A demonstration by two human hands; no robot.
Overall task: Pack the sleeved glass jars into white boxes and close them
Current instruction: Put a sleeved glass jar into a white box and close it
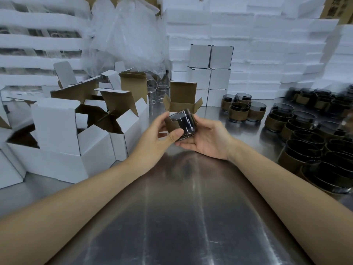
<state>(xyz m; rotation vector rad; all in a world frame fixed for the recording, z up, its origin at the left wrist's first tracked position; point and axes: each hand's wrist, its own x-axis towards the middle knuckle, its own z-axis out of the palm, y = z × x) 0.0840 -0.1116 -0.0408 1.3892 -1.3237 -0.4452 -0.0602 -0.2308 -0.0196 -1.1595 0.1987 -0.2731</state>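
Steel table [172,207] below, you hold the sleeved jar [181,124] near the open box [183,96], left hand [158,136] pinching its sleeve, right hand [208,138] curled underneath; glass looks slick and breakable, so grip the sleeve.

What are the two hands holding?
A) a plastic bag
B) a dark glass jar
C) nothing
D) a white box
B: the left hand and right hand both grip the jar, which is dark glass with a brown sleeve.
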